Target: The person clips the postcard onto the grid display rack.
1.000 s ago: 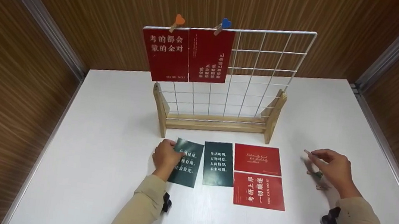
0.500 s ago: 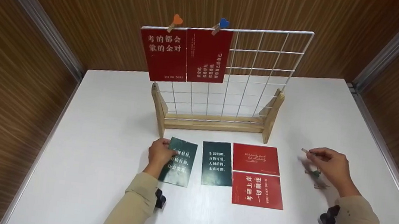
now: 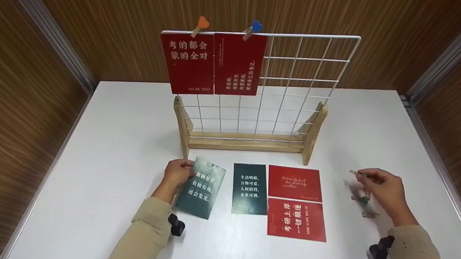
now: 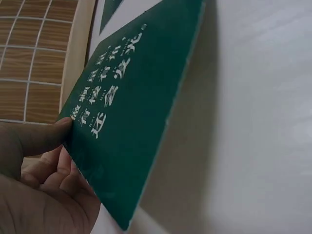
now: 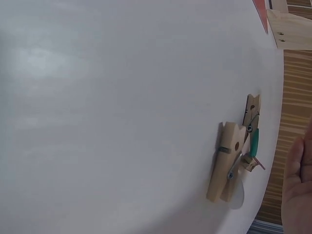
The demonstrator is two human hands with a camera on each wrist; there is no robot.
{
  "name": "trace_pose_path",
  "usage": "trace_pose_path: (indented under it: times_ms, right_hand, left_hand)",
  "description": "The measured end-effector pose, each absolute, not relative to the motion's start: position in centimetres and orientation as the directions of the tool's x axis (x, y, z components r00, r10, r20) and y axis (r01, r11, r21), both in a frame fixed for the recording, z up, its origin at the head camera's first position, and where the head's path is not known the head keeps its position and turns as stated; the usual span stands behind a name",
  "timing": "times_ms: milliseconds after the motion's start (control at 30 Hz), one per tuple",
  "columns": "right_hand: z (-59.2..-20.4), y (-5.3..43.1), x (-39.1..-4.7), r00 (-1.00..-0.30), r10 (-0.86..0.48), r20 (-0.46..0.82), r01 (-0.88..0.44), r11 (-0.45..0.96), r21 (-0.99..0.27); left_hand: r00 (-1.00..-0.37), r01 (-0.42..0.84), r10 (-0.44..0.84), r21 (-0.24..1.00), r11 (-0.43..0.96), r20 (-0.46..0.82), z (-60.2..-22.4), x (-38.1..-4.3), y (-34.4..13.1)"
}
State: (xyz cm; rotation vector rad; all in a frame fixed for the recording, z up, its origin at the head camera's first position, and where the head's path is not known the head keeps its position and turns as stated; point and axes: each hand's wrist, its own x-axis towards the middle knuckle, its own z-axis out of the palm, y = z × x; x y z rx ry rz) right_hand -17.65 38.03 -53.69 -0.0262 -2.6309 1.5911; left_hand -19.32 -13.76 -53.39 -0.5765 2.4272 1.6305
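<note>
My left hand [image 3: 175, 175] pinches a dark green card [image 3: 200, 193] with white writing by its left edge. In the left wrist view the thumb lies on the card's face and the card tilts, one edge raised over the white table. Out to the right, my right hand [image 3: 384, 194] pinches a small wooden clothespin [image 3: 353, 172] between thumb and fingers, most of it hidden. Below that hand, several clothespins [image 3: 370, 215] lie on the table. The right wrist view shows a plain wooden clothespin [image 5: 226, 163] beside one with a green piece [image 5: 254, 142].
A white wire grid [image 3: 293, 80] stands in a wooden base [image 3: 246, 145]. Two red cards [image 3: 237, 67] hang from it under orange [image 3: 201, 24] and blue [image 3: 255, 27] heart clothespins. Another green card [image 3: 248, 201] and two red cards [image 3: 311, 186] lie in front.
The left hand has drawn the green card leftward, away from the other green card, and tilted it. My right hand stays nearly in place with the clothespin.
</note>
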Motion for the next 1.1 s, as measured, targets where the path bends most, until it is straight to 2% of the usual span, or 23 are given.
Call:
trace_pose_path:
  times_ms: [200,367,633,833,1100]
  right_hand:
    - [-51.9,37.0,-17.2,-0.998,0.022,0.066,-0.05,0.423,-0.905]
    - [-50.3,36.2,-16.8,-0.998,0.001,0.063,-0.058,0.392,-0.918]
    - [-51.6,37.4,-18.1,-0.999,-0.022,0.045,-0.05,0.373,-0.926]
    - [-51.3,37.3,-19.1,-0.997,-0.049,0.058,-0.072,0.372,-0.926]
    - [-49.8,36.4,-20.3,-0.993,-0.087,0.083,-0.111,0.396,-0.911]
  left_hand:
    - [-0.889,-0.455,-0.147,0.868,0.196,-0.433,-52.5,-19.1,-13.7]
    - [-0.896,-0.443,-0.105,0.882,0.162,-0.431,-51.9,-19.1,-13.0]
    - [-0.899,-0.437,-0.084,0.893,0.107,-0.43,-50.3,-19.3,-11.8]
    - [-0.912,-0.409,-0.052,0.908,0.088,-0.406,-49.2,-19.3,-10.8]
    - [-0.934,-0.357,-0.051,0.924,0.137,-0.353,-47.3,-19.8,-9.4]
